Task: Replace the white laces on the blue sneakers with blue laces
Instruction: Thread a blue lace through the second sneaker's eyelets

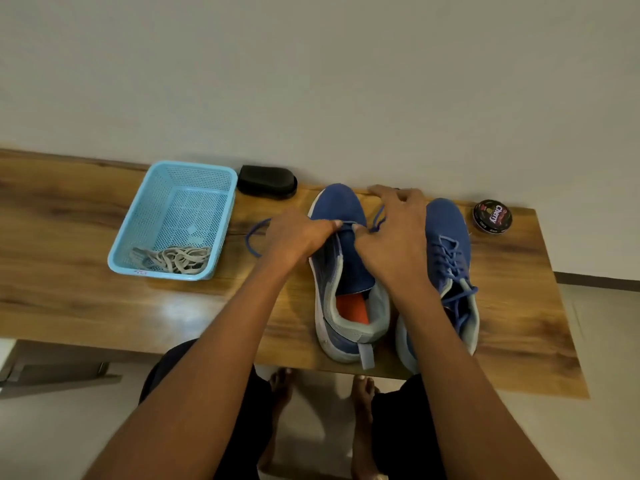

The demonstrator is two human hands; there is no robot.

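One light-blue basket (173, 216), white laces (180, 259) bunched in its near corner. One black brush (266, 181). Left hand (294, 237) and right hand (391, 237) each pinch the blue lace (254, 237) over the left sneaker (343, 271). Second sneaker (450, 271) already laced blue. One polish tin (492, 216). Wooden table (69, 271), pale wall (311, 81) behind.

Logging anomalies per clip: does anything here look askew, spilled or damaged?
Nothing stands out. The white laces lie bunched in the blue basket, the right sneaker is already laced blue, and both hands work a blue lace at the left sneaker.
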